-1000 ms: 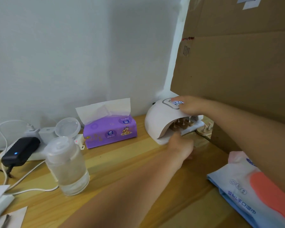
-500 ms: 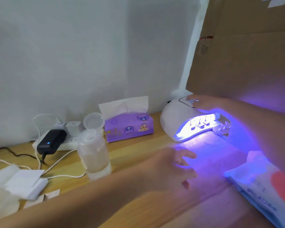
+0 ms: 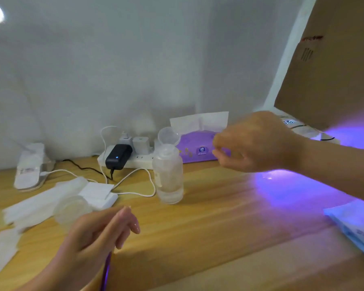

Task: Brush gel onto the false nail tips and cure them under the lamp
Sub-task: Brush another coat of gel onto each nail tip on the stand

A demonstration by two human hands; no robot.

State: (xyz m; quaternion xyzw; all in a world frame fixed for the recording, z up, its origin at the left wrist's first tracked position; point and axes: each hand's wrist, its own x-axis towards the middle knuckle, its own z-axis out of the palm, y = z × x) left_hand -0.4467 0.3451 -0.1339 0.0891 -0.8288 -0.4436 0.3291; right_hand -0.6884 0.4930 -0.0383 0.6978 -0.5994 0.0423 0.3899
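The white curing lamp (image 3: 303,129) stands at the far right against a cardboard sheet, its display lit, throwing violet light onto the wooden table (image 3: 219,217). My right arm hides most of it, and the nail tips inside are out of sight. My right hand (image 3: 252,143) hovers in front of the purple tissue box (image 3: 198,148), fingers loosely curled, holding nothing. My left hand (image 3: 101,234) hangs low over the table's near left with relaxed fingers, empty.
A clear plastic bottle (image 3: 169,175) stands mid-table, with a power strip (image 3: 135,160), a black adapter (image 3: 118,156) and white cables behind it. White wipes and packets (image 3: 51,198) lie at left. A blue wet-wipe pack (image 3: 355,225) sits at the right edge.
The lamp has lit up violet. My right hand left the lamp's top and moved left; my left hand drew back from the lamp's opening toward me. The view swung left.
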